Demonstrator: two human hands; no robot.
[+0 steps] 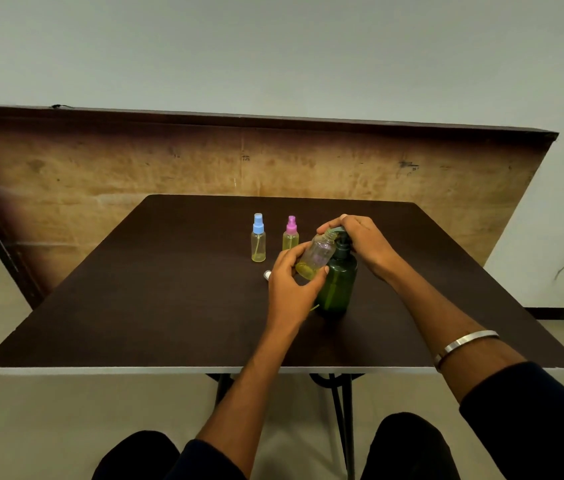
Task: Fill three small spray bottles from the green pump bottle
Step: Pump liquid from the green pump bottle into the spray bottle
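Tilting an uncapped clear small spray bottle in your left hand's curled fingers, your right hand grips the dark green translucent pump bottle's head.

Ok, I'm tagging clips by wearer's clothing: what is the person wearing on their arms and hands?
Both hands, left hand and right hand, are bare: no gloves or visible rings. Dark sleeves are pushed up toward the elbows, leaving the forearms uncovered. A plain silver metal bangle circles the right forearm.
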